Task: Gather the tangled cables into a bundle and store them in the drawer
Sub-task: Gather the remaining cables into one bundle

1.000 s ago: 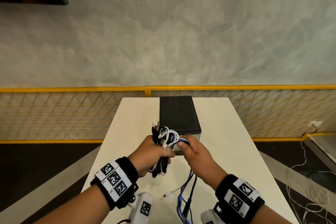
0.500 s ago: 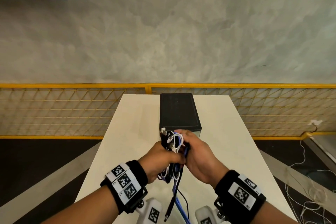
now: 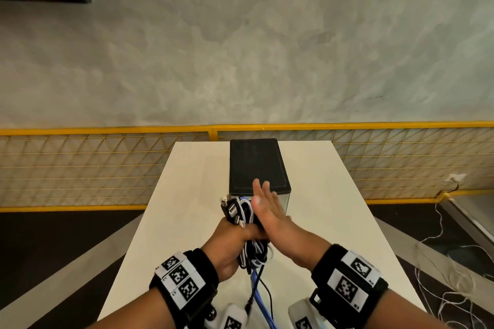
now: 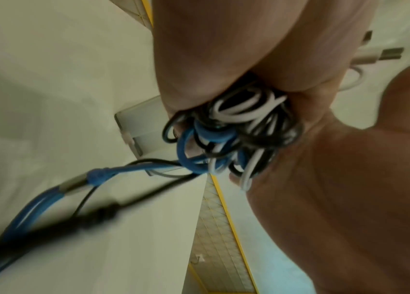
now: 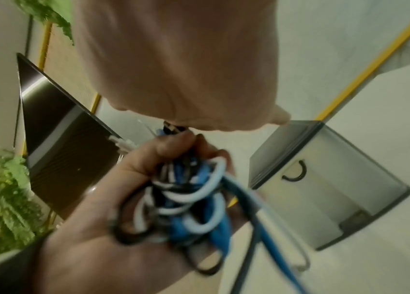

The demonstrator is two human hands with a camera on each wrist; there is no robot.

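1. One drawer box (image 3: 258, 165) stands at 12 o'clock on the table (image 3: 334, 222); fence (image 3: 107, 168) beyond.
2. My left hand (image 3: 230, 243) clenches the cable bundle (image 3: 242, 212), loose ends trailing toward 6 o'clock.
3. My right hand (image 3: 270, 211), gripping it earlier, now lies flat, fingers straight, against the bundle.

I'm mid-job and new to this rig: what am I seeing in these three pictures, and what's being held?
No robot here: a person works with bare hands, wearing a camera on the head and one on each wrist. The head view looks down at a white table bearing a small drawer box, its drawer shut. The left hand grips a cable bundle of black, white and blue cables; loose ends trail toward the table's near edge. The right hand lies flat against the bundle, fingers straight. The wrist views show the same bundle up close.
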